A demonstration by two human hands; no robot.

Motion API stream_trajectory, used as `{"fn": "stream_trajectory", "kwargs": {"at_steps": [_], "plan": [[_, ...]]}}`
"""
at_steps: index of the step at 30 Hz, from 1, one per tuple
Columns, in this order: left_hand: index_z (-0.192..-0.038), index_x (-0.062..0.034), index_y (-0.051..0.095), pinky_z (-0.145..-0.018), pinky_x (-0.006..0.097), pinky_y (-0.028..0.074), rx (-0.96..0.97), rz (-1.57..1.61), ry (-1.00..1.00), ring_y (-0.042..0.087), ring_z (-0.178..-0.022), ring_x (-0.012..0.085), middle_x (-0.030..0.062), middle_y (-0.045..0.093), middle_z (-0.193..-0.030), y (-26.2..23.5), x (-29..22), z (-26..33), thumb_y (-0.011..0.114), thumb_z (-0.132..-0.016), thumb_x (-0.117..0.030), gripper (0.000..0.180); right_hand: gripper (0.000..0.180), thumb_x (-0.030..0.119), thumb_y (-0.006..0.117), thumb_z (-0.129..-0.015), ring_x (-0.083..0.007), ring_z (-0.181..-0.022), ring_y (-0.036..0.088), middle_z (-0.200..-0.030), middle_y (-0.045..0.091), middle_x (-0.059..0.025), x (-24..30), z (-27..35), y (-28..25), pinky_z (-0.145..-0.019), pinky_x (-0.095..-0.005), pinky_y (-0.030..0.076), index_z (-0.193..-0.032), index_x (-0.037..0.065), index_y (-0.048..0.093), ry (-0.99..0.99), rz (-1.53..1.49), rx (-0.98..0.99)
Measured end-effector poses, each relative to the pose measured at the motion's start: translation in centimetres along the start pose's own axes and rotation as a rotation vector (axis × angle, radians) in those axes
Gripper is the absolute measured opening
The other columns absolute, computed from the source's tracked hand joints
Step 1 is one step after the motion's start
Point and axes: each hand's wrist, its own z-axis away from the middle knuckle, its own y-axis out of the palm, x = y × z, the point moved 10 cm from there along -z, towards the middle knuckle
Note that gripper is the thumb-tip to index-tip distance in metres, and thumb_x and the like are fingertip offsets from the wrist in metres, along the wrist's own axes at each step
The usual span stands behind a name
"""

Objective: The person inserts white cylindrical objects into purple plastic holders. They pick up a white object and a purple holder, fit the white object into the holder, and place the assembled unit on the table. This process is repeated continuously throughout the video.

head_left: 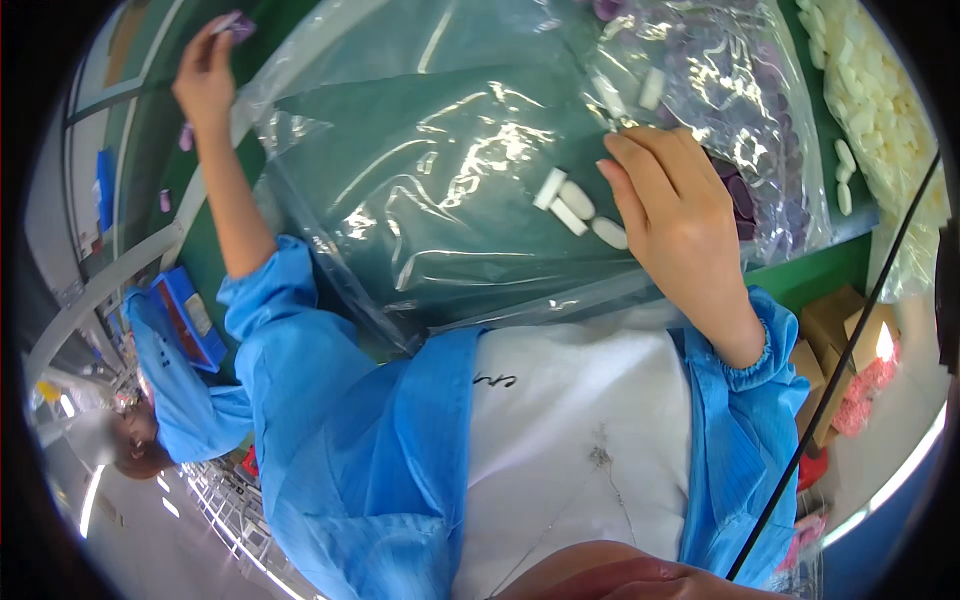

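My left hand (206, 88) is stretched out to the far left, its fingertips pinched on a small purple-and-white piece (236, 26). My right hand (680, 200) hovers at or rests on the clear plastic bag (420, 170), thumb and forefinger apart, with nothing seen between them. Just beyond its fingertips are a white piece (606, 95) and another white piece (652, 88). Left of the thumb lie several small white oblong pieces, among them a rounded one (609, 233) and a T-shaped pair (549, 188). Dark purple pieces (738, 195) show beside the right hand, partly hidden by it.
A clear bag of purple pieces (740, 90) lies at the far right, a bag of white pieces (875, 100) beyond it. Loose white pieces (844, 155) sit between them. Cardboard boxes (835, 325) stand lower right. Left, a person in blue (190, 400) is near a blue bin (188, 318). A dark cable (840, 365) crosses the right side.
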Motion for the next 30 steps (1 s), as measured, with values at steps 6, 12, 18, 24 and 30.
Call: {"fn": "stream_trajectory", "kwargs": {"at_steps": [6,12,18,24,30], "plan": [[-0.133,-0.0138,0.068,-0.096,0.029,0.048,0.268,-0.382,0.011,0.065,-0.107,0.0179,0.0112,0.07,-0.117,1.8,6.6,-2.6,0.062,-0.102,-0.022,0.033,0.027,0.004,0.075,-0.082,-0.028,-0.087,0.061,-0.103,0.061,-0.0144,-1.1,-0.9,1.1,-0.073,-0.0362,0.053,-0.105,-0.007,0.067,0.074,0.27,-0.13],[-0.135,-0.015,0.068,-0.097,0.027,0.046,0.494,-0.395,-0.009,0.063,-0.105,0.015,0.009,0.068,-0.121,3.7,8.9,-3.7,0.058,-0.104,-0.018,0.033,0.03,0.009,0.076,-0.08,-0.0267,-0.092,0.06,-0.103,0.061,-0.0133,-1.6,-1.2,2.8,-0.074,-0.0351,0.054,-0.105,-0.006,0.068,0.134,0.299,-0.009],[-0.136,-0.0102,0.066,-0.096,0.029,0.051,0.417,-0.399,-0.076,0.065,-0.11,0.0149,0.0092,0.068,-0.124,4.3,4.3,-1.8,0.068,-0.098,-0.016,0.038,0.032,0.009,0.076,-0.079,-0.0271,-0.094,0.059,-0.102,0.061,-0.0128,-1.7,-0.6,3.0,-0.075,-0.034,0.055,-0.107,-0.004,0.069,0.149,0.27,-0.03],[-0.125,-0.0026,0.069,-0.097,0.036,0.053,0.232,0.065,0.056,0.067,-0.109,0.0213,0.0088,0.068,-0.121,3.6,-9.9,2.1,0.08,-0.086,-0.007,0.04,0.04,0.006,0.079,-0.08,-0.0265,-0.082,0.062,-0.102,0.066,-0.0138,0.9,-1.2,-0.4,-0.067,-0.0318,0.054,-0.117,-0.003,0.069,-0.094,-0.144,-0.258],[-0.116,0.001,0.07,-0.089,0.038,0.056,0.602,0.403,0.375,0.067,-0.106,0.0292,0.0134,0.069,-0.116,13.6,-29.2,13.8,0.086,-0.072,-0.009,0.047,0.036,0.005,0.069,-0.096,-0.0165,-0.082,0.065,-0.103,0.063,-0.013,-1.6,-1.9,2.5,-0.065,-0.0289,0.055,-0.131,-0.001,0.065,0.32,-1.066,-0.175]]}}
